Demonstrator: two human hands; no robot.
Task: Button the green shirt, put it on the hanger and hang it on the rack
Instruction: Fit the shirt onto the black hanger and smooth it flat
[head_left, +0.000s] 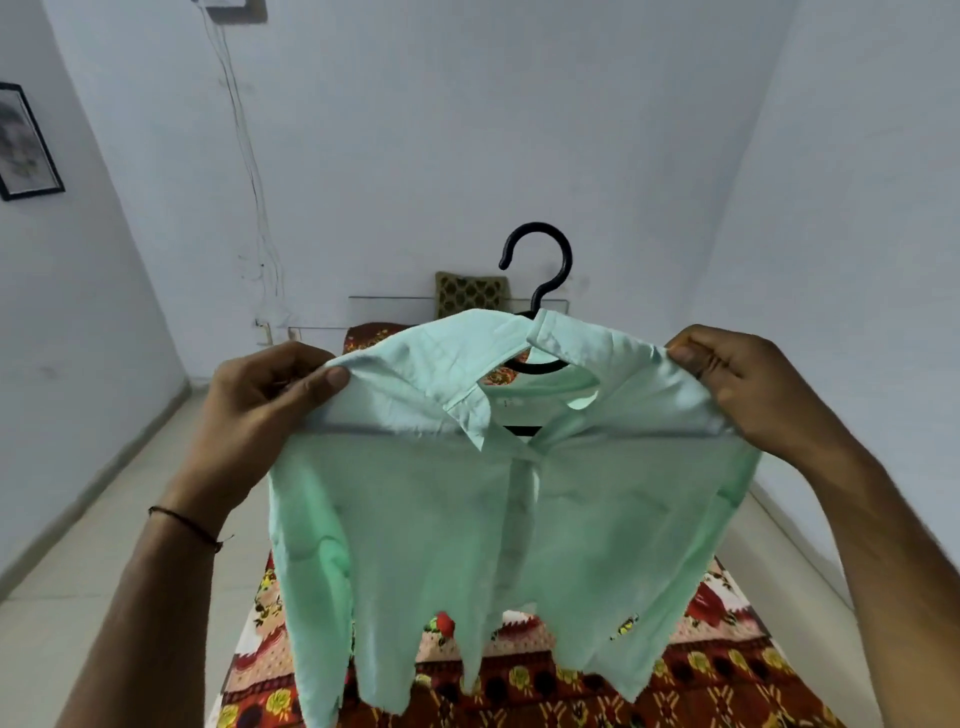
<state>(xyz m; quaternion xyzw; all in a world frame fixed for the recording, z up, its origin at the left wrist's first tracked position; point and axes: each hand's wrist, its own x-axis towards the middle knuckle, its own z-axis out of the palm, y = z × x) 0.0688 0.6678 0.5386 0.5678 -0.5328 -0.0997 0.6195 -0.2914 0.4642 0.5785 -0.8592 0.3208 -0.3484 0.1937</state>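
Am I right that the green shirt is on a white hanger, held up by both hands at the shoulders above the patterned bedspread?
Not quite: the hanger is black, not white, as the head view shows from its hook above the collar. The rest holds: the green shirt is on it, with the left hand and right hand pinching the shoulders, above the patterned bedspread.

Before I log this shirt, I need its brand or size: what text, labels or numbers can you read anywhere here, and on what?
No text can be read.
Neck label inside the shirt: faint marks, too small and blurred to read.
Framed picture on the left wall: blurred, no words legible.
Hanger: no marking visible.
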